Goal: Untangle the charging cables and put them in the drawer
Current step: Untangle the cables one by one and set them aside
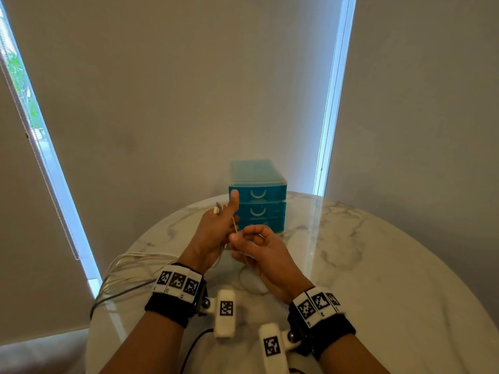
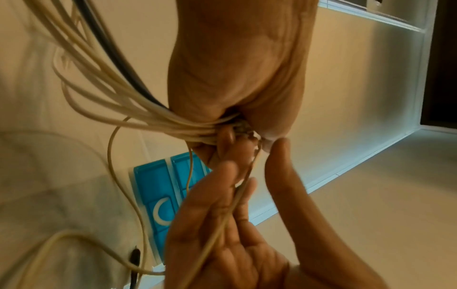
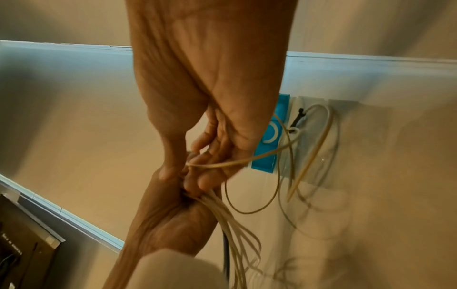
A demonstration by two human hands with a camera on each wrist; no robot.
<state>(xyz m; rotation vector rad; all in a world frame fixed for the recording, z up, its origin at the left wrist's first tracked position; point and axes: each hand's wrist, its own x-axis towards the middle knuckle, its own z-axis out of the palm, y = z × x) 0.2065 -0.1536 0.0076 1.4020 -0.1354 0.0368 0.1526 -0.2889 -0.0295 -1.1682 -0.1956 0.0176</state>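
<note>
Left hand [image 1: 213, 233]: its grip is wrapped tight round a bunch of cream and grey charging cables [image 2: 103, 97], thumb up, held above the tabletop.
Right hand [image 1: 263, 251]: its grip pinches one thin cream cable [image 2: 222, 221] pulled from the bunch.
Hard to see: the knot between the fingers is hidden.
Cables: loops hang off the left edge of the round white marble tabletop [image 1: 378, 265].
Drawers: small blue plastic drawer box [image 1: 258, 195] behind the hands, partly blocked; its drawers look closed.
</note>
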